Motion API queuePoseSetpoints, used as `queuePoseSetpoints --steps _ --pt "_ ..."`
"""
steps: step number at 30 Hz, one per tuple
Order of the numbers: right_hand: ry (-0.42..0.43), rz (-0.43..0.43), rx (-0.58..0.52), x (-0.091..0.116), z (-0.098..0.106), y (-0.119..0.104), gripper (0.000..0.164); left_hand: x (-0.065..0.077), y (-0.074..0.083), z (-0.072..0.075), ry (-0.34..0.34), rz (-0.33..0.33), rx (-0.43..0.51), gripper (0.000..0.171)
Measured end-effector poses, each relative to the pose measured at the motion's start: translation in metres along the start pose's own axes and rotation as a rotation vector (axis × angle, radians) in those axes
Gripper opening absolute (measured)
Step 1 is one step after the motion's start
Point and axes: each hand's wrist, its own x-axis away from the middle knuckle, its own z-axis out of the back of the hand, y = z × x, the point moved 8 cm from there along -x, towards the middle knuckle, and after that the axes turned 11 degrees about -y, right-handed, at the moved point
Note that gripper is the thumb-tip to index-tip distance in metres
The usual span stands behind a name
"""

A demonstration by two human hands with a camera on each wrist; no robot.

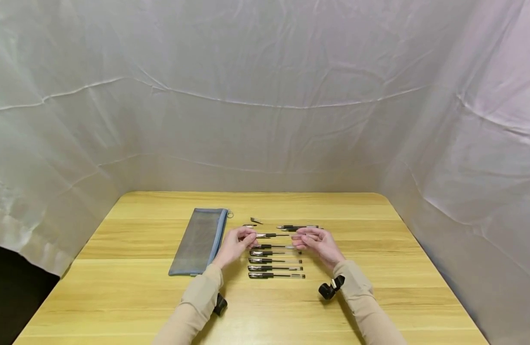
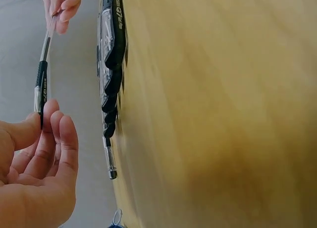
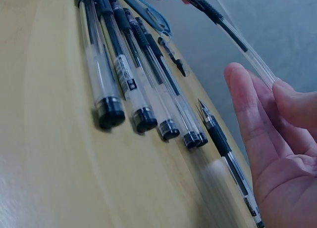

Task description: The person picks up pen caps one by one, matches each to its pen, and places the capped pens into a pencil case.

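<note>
Both hands hold a capped gel pen [image 1: 271, 235] with a clear barrel and black grip, raised above the table. My left hand [image 1: 236, 245] pinches its cap end between thumb and fingers. At the other end, the thumb and forefinger of my right hand [image 1: 320, 245] pinch the clear barrel [image 3: 255, 60]. Below the hands, several capped gel pens [image 1: 262, 268] lie side by side in a row, caps to the left. Beyond the held pen are uncapped pens [image 1: 295, 226]; one black tip [image 3: 205, 112] shows in the right wrist view.
A grey mesh pouch [image 1: 196, 242] with a blue zip edge and a ring [image 1: 230, 214] lies left of the pens. Two loose pen caps, one a dark cap [image 1: 256, 220], lie near the back. Pale curtains [image 1: 265, 134] surround the wooden table [image 1: 118, 292].
</note>
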Motion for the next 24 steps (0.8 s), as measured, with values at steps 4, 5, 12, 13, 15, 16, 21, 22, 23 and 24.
queuePoseSetpoints --steps 4,5,12,13,15,16,21,22,23,24 --pt "0.035 -0.005 0.079 -0.001 0.004 -0.001 0.043 -0.002 -0.002 0.000 -0.009 0.022 -0.014 0.018" --pt "0.055 -0.008 0.125 -0.001 0.006 -0.001 0.041 -0.003 -0.003 0.000 -0.012 0.031 -0.017 0.019" --pt "0.205 -0.075 0.560 -0.005 0.014 -0.009 0.024 -0.009 -0.005 0.005 0.017 0.065 -0.148 0.014" --pt "0.216 -0.086 0.594 -0.006 0.014 -0.010 0.023 -0.009 -0.006 0.005 0.022 0.077 -0.170 0.013" --pt "0.237 -0.114 0.628 -0.008 0.015 -0.009 0.021 -0.011 -0.007 0.007 0.033 0.096 -0.214 0.010" --pt "0.241 -0.124 0.637 -0.010 0.016 -0.008 0.020 -0.012 -0.008 0.007 0.037 0.107 -0.235 0.009" --pt "0.271 -0.156 0.732 -0.014 0.019 -0.007 0.013 -0.015 -0.013 0.009 0.050 0.184 -0.317 0.008" --pt "0.274 -0.158 0.760 -0.015 0.019 -0.007 0.012 -0.016 -0.013 0.009 0.054 0.195 -0.335 0.008" --pt "0.278 -0.162 0.786 -0.015 0.019 -0.007 0.011 -0.017 -0.013 0.009 0.057 0.206 -0.346 0.008" --pt "0.281 -0.166 0.807 -0.016 0.019 -0.007 0.010 -0.017 -0.013 0.009 0.059 0.215 -0.361 0.008"
